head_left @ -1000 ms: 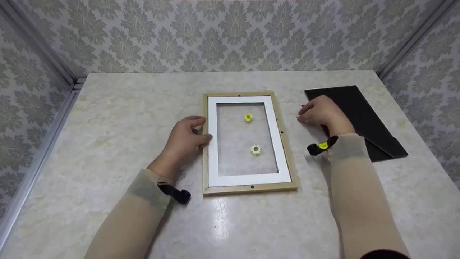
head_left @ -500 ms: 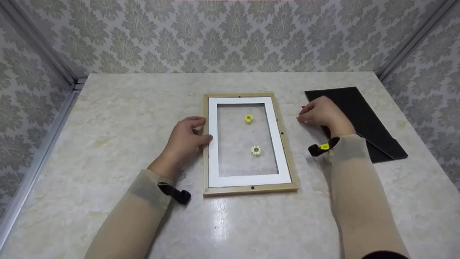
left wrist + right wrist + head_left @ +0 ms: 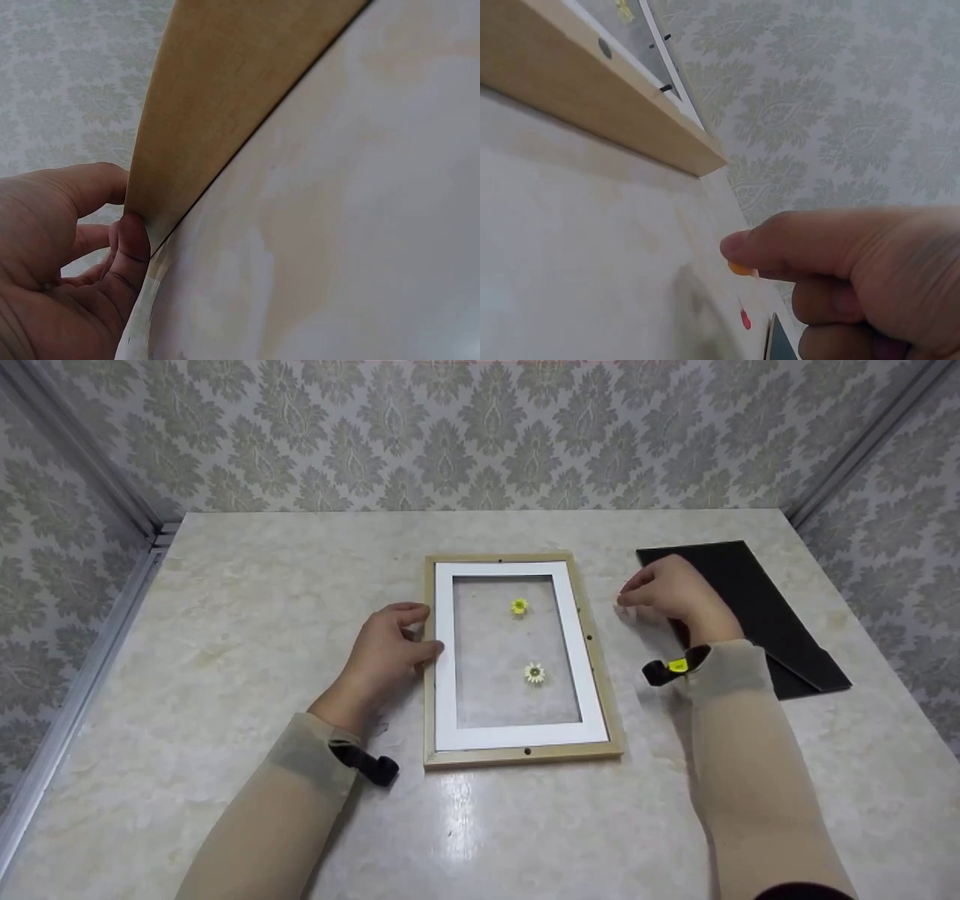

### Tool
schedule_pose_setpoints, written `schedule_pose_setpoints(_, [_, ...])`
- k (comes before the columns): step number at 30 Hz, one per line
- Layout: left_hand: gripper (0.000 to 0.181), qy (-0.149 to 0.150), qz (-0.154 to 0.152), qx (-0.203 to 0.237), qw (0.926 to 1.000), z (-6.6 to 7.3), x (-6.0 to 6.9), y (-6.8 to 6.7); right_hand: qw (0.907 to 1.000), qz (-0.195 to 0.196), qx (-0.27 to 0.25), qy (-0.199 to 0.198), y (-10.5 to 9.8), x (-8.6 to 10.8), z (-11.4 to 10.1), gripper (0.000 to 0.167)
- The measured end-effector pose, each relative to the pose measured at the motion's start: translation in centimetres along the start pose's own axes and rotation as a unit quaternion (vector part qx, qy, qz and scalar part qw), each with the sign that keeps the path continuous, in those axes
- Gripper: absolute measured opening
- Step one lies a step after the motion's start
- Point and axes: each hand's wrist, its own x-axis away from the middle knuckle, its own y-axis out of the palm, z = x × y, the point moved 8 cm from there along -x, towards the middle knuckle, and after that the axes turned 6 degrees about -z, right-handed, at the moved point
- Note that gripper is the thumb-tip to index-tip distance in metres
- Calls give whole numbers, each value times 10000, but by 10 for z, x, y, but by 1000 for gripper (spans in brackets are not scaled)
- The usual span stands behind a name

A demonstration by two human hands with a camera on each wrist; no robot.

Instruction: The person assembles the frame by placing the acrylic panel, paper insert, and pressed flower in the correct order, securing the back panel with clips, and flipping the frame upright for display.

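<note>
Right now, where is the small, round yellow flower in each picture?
Head: small, round yellow flower just above and right of centre.
Left wrist: not in it.
Right wrist: at the top edge, left of centre.
Shared landmark: pale rectangular wooden frame, in all three.

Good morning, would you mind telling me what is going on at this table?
A person's left hand holds the left edge of a frame lying on the table. To the frame's right, the right hand pinches a small orange piece. A yellow flower and a white flower sit apart within the frame's opening. A black panel lies farther right.
</note>
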Motion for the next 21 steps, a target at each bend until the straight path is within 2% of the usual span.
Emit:
schedule_pose_setpoints(10, [70, 46, 44, 39, 10000, -1, 1, -1, 9979, 183, 101, -606, 8, 15, -56, 29])
schedule_pose_setpoints(16, [71, 30, 52, 23, 10000, 0, 1, -2, 9951, -79, 212, -961, 34, 23, -95, 21])
schedule_pose_setpoints(21, [71, 25, 21, 62, 10000, 1, 0, -1, 9936, -434, 304, -996, 60, 22, -112, 18])
